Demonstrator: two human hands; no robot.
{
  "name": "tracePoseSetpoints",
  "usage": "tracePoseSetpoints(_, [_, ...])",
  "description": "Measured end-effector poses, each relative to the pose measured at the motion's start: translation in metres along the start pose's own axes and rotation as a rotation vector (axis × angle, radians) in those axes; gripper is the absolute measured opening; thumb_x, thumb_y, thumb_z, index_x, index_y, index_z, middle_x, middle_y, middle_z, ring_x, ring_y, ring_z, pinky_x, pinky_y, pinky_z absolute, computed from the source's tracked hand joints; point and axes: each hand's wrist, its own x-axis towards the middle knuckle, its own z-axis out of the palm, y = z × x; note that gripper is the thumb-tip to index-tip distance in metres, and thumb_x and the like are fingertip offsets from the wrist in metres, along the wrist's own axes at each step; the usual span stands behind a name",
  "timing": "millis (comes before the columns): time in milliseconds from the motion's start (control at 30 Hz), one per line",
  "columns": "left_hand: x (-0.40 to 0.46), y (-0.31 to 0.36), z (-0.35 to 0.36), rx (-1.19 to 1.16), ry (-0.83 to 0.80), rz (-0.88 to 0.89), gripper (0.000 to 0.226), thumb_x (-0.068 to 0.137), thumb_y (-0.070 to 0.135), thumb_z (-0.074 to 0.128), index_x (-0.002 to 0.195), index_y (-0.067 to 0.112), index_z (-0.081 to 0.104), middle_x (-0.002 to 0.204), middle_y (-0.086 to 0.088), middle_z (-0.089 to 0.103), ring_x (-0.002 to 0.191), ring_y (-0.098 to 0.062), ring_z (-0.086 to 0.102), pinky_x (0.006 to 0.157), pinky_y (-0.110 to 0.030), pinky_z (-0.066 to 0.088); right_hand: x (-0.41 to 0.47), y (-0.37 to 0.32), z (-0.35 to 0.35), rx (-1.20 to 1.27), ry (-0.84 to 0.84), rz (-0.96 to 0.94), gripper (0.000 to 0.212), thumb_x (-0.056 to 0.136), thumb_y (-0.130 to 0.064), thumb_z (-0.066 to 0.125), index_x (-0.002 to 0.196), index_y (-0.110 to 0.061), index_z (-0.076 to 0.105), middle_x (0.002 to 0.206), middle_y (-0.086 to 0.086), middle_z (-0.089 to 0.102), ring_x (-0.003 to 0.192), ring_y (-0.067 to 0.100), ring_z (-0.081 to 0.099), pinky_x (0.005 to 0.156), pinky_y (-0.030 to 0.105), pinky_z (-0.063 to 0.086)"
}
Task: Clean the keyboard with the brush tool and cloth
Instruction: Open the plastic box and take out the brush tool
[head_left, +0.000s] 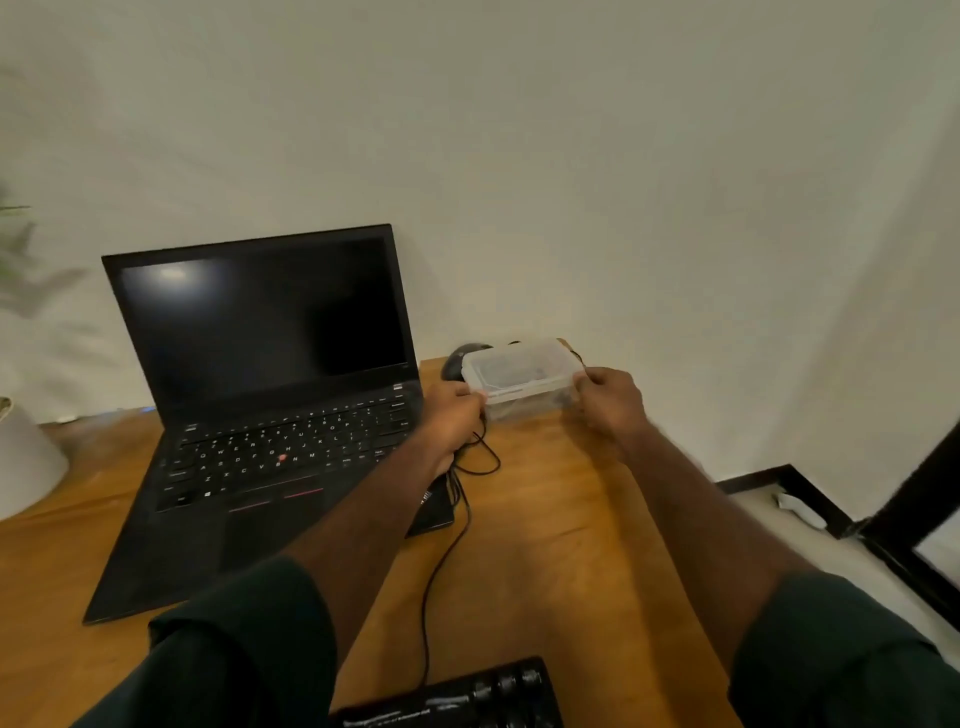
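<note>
Both hands hold a clear lidded plastic box (522, 376) at the far side of the wooden desk (561, 519): the left hand (451, 415) curls its fingers round the box's left end, the right hand (609, 402) round its right end. The keyboard (467, 699) lies at the near edge, between the forearms. An open laptop (270, 395) sits left of the box, with a dark mouse (460, 358) just behind it.

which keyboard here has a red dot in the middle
The laptop's built-in keyboard, left of the hands. The separate black keyboard at the near table edge shows none.
</note>
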Motion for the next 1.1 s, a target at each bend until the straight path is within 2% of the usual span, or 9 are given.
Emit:
tracePoseSetpoints(133, [-0.029, -0.004, -0.002, -0.135, -0.022, -0.022, 0.024, 0.1, 0.021, 0.053, 0.086, 0.009, 0.067, 0.077, -0.009, 0.066, 0.061, -0.017, 0.055, 0.051, -0.028, 0.041, -0.042, 0.006, -0.015, 0.096, 0.096, 0.022, 0.031, 0.103, -0.032, 0.053, 0.121, -0.011, 0.067, 0.107, -0.001, 0.065, 0.097, 0.018, 0.06, 0.087, 0.028, 0.049])
tracePoseSetpoints(233, [-0.068, -0.012, -0.005, -0.233, -0.052, -0.016, 0.032, 0.102, 0.026, 0.054, 0.083, 0.003, 0.065, 0.073, -0.013, 0.069, 0.06, -0.02, 0.06, 0.056, -0.032, 0.049, -0.09, 0.023, -0.029, 0.222, 0.098, 0.07, 0.025, 0.1, -0.033, 0.058, 0.116, -0.016, 0.067, 0.109, 0.0, 0.068, 0.098, 0.018, 0.063, 0.09, 0.033, 0.055])
tracePoseSetpoints(300, [-0.098, -0.021, -0.012, -0.253, -0.065, -0.025, 0.032, 0.102, 0.025, 0.055, 0.084, 0.0, 0.065, 0.068, -0.013, 0.065, 0.056, -0.018, 0.059, 0.054, -0.032, 0.049, -0.127, 0.035, -0.038, 0.284, 0.071, 0.109, 0.02, 0.097, -0.034, 0.062, 0.108, -0.017, 0.066, 0.103, 0.004, 0.069, 0.098, 0.022, 0.065, 0.089, 0.038, 0.057])
tracePoseSetpoints(433, [-0.148, -0.042, -0.034, -0.157, -0.146, -0.053, 0.031, 0.1, 0.022, 0.06, 0.092, -0.008, 0.065, 0.069, -0.017, 0.065, 0.054, -0.02, 0.057, 0.047, -0.03, 0.045, -0.193, 0.05, -0.053, 0.324, 0.035, 0.109, 0.014, 0.091, -0.027, 0.069, 0.094, -0.013, 0.067, 0.095, 0.009, 0.068, 0.09, 0.023, 0.064, 0.075, 0.034, 0.054])
tracePoseSetpoints(567, [-0.174, -0.05, -0.055, -0.123, -0.153, -0.109, 0.023, 0.097, 0.018, 0.064, 0.084, 0.0, 0.064, 0.07, -0.017, 0.063, 0.052, -0.019, 0.053, 0.043, -0.027, 0.036, -0.224, 0.046, -0.061, 0.342, -0.008, 0.129, 0.013, 0.091, -0.024, 0.069, 0.086, -0.013, 0.064, 0.087, 0.011, 0.071, 0.078, 0.02, 0.063, 0.066, 0.03, 0.051])
tracePoseSetpoints(700, [-0.18, -0.05, -0.057, -0.144, -0.08, -0.11, 0.014, 0.094, 0.009, 0.067, 0.091, -0.004, 0.064, 0.073, -0.021, 0.064, 0.052, -0.019, 0.052, 0.046, -0.029, 0.041, -0.23, 0.037, -0.058, 0.299, -0.028, 0.126, 0.016, 0.091, -0.026, 0.072, 0.097, -0.014, 0.064, 0.089, 0.006, 0.073, 0.072, 0.014, 0.066, 0.054, 0.022, 0.047])
tracePoseSetpoints(900, [-0.178, -0.044, -0.056, -0.143, -0.14, -0.217, 0.012, 0.096, 0.007, 0.061, 0.099, -0.004, 0.066, 0.08, -0.018, 0.066, 0.054, -0.016, 0.051, 0.044, -0.028, 0.044, -0.227, 0.025, -0.061, 0.197, -0.195, 0.184, 0.015, 0.097, -0.025, 0.063, 0.104, -0.014, 0.07, 0.098, 0.012, 0.073, 0.068, 0.015, 0.055, 0.061, 0.027, 0.045])
tracePoseSetpoints(1000, [-0.179, -0.04, -0.056, -0.109, -0.171, -0.245, 0.016, 0.099, 0.008, 0.055, 0.1, -0.002, 0.066, 0.082, -0.016, 0.065, 0.061, -0.019, 0.051, 0.045, -0.028, 0.043, -0.225, 0.02, -0.06, 0.14, -0.179, 0.189, 0.019, 0.098, -0.024, 0.061, 0.109, -0.011, 0.069, 0.099, 0.01, 0.071, 0.069, 0.016, 0.055, 0.059, 0.026, 0.046])
tracePoseSetpoints(1100, [-0.18, -0.039, -0.054, -0.038, -0.119, -0.245, 0.014, 0.098, 0.011, 0.056, 0.098, 0.002, 0.067, 0.076, -0.011, 0.061, 0.056, -0.015, 0.047, 0.044, -0.026, 0.037, -0.225, 0.016, -0.057, 0.084, -0.144, 0.185, 0.022, 0.098, -0.024, 0.062, 0.111, -0.008, 0.069, 0.1, 0.011, 0.071, 0.071, 0.016, 0.059, 0.059, 0.027, 0.049])
